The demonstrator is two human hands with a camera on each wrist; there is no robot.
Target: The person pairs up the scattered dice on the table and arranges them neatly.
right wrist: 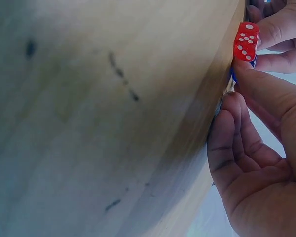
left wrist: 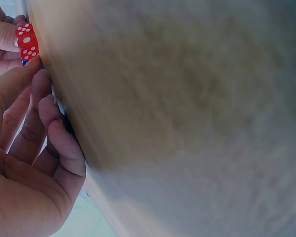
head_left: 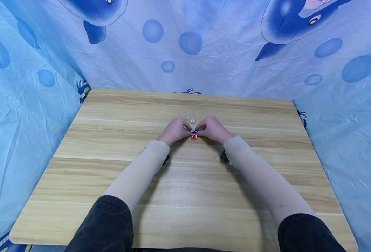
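Observation:
In the head view, two dark blue dice [head_left: 193, 131] sit side by side between the fingertips of both hands. My left hand [head_left: 176, 131] grips them from the left, thumb and forefinger at their side. From the right, my right hand [head_left: 213, 128] holds them the same way. Directly in front, on the near side, two red dice [head_left: 193, 137] with white pips stand pressed together. Both wrist views show the red dice [left wrist: 27, 42] close up, with only slivers of a blue die [right wrist: 253, 63] visible behind. The other fingers of each hand are curled low by the tabletop.
Beyond the hands lie two white dice, one farther left [head_left: 186, 118] and one nearer [head_left: 192, 121]. They all rest on a wood-grain table [head_left: 185, 203]. A blue patterned sheet [head_left: 223, 70] hangs behind the table and at its sides.

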